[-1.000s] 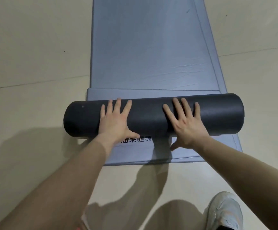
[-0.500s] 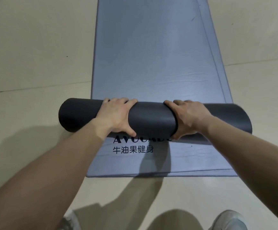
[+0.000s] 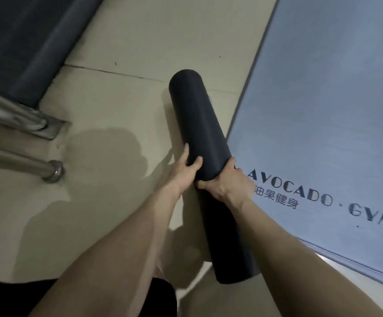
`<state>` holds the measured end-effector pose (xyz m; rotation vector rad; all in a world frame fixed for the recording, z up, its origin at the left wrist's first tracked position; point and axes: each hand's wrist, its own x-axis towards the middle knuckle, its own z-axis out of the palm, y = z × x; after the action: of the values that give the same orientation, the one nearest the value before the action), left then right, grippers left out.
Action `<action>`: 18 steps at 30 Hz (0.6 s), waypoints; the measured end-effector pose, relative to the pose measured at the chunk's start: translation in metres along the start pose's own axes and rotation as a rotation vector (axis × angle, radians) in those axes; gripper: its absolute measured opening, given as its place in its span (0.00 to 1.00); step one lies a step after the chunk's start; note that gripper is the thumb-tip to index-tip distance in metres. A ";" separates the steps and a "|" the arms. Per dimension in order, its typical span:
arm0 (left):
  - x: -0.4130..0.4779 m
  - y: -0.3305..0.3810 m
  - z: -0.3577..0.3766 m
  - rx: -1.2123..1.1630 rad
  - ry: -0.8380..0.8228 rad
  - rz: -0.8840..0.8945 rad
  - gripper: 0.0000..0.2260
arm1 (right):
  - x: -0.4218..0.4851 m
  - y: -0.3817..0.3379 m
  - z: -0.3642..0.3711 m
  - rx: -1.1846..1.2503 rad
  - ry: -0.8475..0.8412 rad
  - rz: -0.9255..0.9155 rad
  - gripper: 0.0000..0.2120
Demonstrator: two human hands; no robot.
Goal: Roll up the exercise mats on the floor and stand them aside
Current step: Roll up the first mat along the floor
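The dark rolled-up mat (image 3: 197, 117) is lifted off the floor and points away from me, over the beige floor beside a flat blue-grey mat (image 3: 323, 110) printed "AVOCADO GYM". My left hand (image 3: 187, 171) grips the roll's middle from the left. My right hand (image 3: 228, 181) wraps it from the right and below. The near end of the roll (image 3: 234, 259) hangs between my forearms.
A dark padded bench or cushion (image 3: 18, 42) on a metal frame (image 3: 25, 120) stands at the left, with a steel leg and foot (image 3: 54, 173) on the floor. Beige tiled floor (image 3: 117, 42) lies between the bench and the flat mat.
Both hands closed around the roll and lifted it off the blue-grey mat. The roll turned from crosswise to pointing away, and my view swung left toward the bench.
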<state>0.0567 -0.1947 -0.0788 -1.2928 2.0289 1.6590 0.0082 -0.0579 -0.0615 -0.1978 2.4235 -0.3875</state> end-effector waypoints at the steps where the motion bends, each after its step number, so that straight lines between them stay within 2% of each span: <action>1: 0.012 -0.007 -0.011 -0.081 0.016 0.004 0.43 | 0.005 -0.019 0.007 0.003 -0.033 -0.024 0.54; 4: 0.044 -0.022 -0.058 -0.208 0.053 0.043 0.45 | 0.024 -0.068 0.025 0.051 -0.137 -0.118 0.58; 7: 0.075 -0.029 -0.107 -0.267 0.032 0.077 0.46 | 0.041 -0.109 0.044 0.070 -0.139 -0.184 0.55; 9: 0.089 -0.041 -0.133 -0.265 0.067 0.079 0.42 | 0.041 -0.129 0.054 0.010 -0.123 -0.288 0.50; 11: 0.086 -0.052 -0.146 -0.181 0.128 0.067 0.49 | 0.038 -0.139 0.054 -0.070 -0.145 -0.399 0.43; 13: 0.078 -0.060 -0.141 -0.088 0.152 0.095 0.54 | 0.045 -0.144 0.038 -0.089 -0.130 -0.417 0.31; 15: 0.077 -0.061 -0.129 -0.038 0.197 0.156 0.54 | 0.070 -0.149 0.016 -0.092 -0.049 -0.408 0.21; 18: 0.079 -0.057 -0.117 0.073 0.259 0.226 0.53 | 0.120 -0.169 -0.007 -0.171 0.101 -0.585 0.20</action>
<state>0.0924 -0.3339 -0.1296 -1.3573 2.4439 1.5551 -0.0811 -0.2443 -0.0730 -0.9950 2.4621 -0.4501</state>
